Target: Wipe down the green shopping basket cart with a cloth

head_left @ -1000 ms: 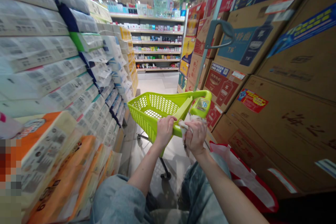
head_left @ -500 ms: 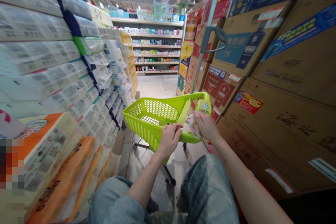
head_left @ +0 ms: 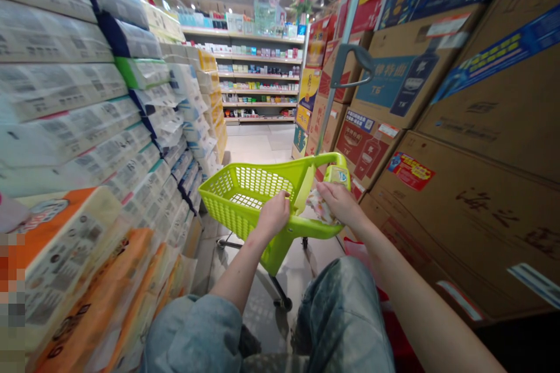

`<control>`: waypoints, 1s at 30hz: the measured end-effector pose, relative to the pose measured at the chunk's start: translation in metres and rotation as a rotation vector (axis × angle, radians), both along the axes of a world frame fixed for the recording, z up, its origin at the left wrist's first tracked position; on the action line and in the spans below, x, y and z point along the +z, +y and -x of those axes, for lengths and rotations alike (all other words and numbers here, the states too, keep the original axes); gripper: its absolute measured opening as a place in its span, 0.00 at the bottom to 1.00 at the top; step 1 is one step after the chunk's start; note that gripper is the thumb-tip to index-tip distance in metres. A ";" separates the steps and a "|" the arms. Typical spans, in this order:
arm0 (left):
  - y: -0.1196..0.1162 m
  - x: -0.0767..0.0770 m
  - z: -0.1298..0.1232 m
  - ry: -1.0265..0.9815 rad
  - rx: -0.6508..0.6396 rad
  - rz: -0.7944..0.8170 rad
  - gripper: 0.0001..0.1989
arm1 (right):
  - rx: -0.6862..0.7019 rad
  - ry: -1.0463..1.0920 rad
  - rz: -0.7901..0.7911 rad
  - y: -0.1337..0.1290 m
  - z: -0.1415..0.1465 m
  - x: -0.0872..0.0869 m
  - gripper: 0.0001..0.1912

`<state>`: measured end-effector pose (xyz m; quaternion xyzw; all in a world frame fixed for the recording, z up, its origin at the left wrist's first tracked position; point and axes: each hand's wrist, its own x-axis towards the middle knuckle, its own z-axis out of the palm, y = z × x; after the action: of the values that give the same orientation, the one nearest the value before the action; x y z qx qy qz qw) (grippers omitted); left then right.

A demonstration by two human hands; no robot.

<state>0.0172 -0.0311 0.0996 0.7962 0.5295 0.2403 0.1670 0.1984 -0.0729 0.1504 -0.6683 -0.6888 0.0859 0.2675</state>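
Note:
A lime-green cart basket (head_left: 236, 213) with perforated walls stands on a wheeled frame in front of my knees. My left hand (head_left: 275, 211) is closed at the near side of the basket; what its fingers hold, if anything, is hidden. Bunched under my right hand (head_left: 336, 198), a white cloth with a floral pattern (head_left: 318, 208) lies at the cart's handle end. The right fingers are wrapped on this cloth, just below a small labelled panel (head_left: 336, 175) on the green handle.
Packs of tissue (head_left: 70, 87) are stacked along the left, with orange packs (head_left: 91, 297) low at the near left. Cartons (head_left: 472, 186) line the right beside a metal pole (head_left: 347, 29). Shelves of small products (head_left: 262, 59) stand across the aisle's far end.
My left hand has moved slightly left and up along the basket, and its fingers are more curled. My right hand has shifted slightly left, still on the cloth.

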 end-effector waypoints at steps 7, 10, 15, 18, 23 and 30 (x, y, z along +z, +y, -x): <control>0.017 0.004 -0.001 0.160 -0.050 0.154 0.18 | 0.000 0.004 0.022 0.013 0.005 0.005 0.23; 0.021 0.001 -0.001 0.141 -0.076 0.207 0.19 | 0.066 -0.029 0.053 0.027 0.008 0.005 0.24; 0.016 -0.004 0.001 0.147 -0.027 0.196 0.20 | 0.225 -0.249 0.080 0.051 0.011 -0.009 0.24; 0.012 -0.004 0.002 0.145 0.001 0.174 0.20 | 0.310 -0.374 0.083 0.054 0.012 -0.016 0.20; 0.009 -0.002 0.001 0.128 0.057 0.158 0.20 | 0.264 -0.546 0.037 0.043 0.021 -0.012 0.10; 0.004 -0.004 0.001 0.128 0.018 0.168 0.21 | 0.206 -0.493 0.192 0.058 0.019 -0.008 0.10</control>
<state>0.0158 -0.0271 0.0960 0.7884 0.5645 0.1451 0.1969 0.1796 -0.0148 0.1422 -0.6178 -0.7861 0.0123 0.0170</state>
